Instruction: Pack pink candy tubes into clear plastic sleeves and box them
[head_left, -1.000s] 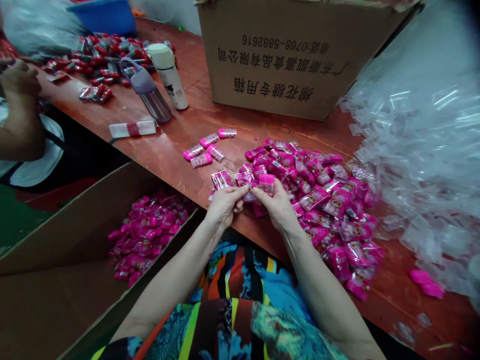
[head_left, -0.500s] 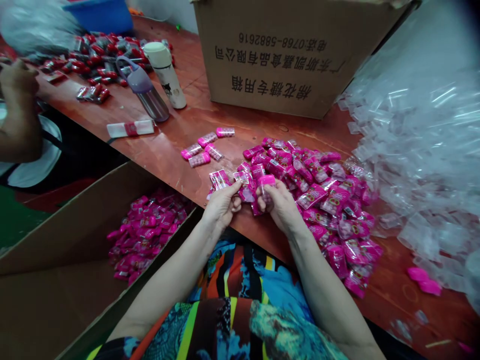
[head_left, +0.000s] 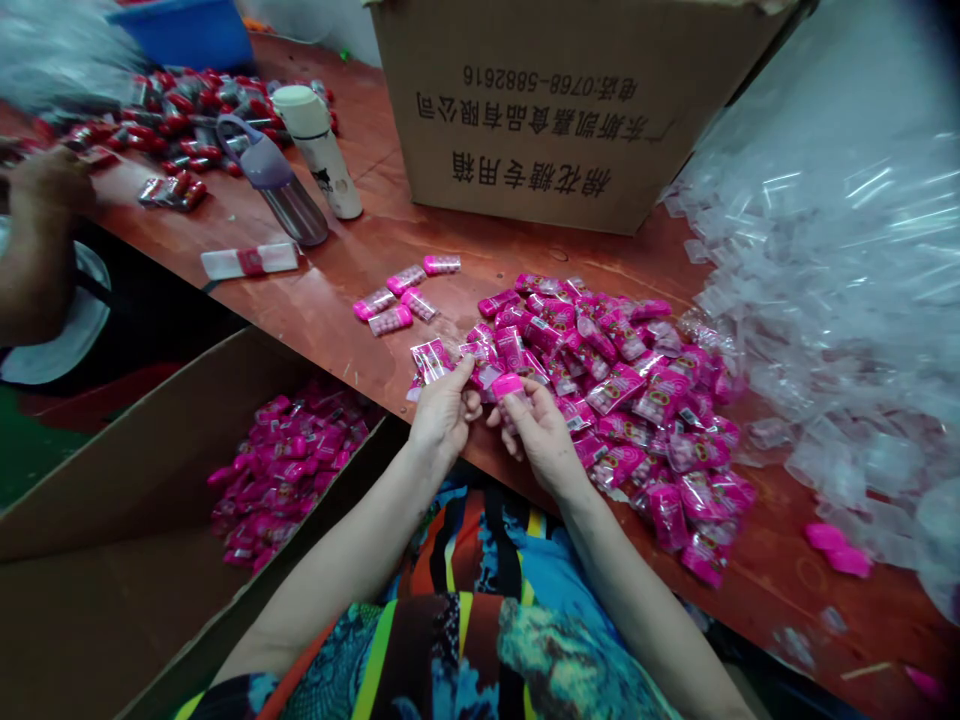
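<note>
**Layout Across the Flat Red-Brown Tabletop [head_left: 330,310]**

A heap of glossy pink plastic packets [head_left: 615,385] is laid near the middle, with a brown cardboard carton [head_left: 517,110] set behind it. Clear plastic pieces [head_left: 825,350] are piled to its right. Five pink-capped clear cylinders [head_left: 391,320] are scattered to its left. Beyond these, a lilac-topped metal bottle [head_left: 292,208] and a white cylindrical flask [head_left: 330,165] are placed side by side, with small red-and-grey containers [head_left: 187,125] piled behind, leftward. Below the tabletop, left, more packets [head_left: 289,470] are held in an open cardboard box [head_left: 135,480].
</note>
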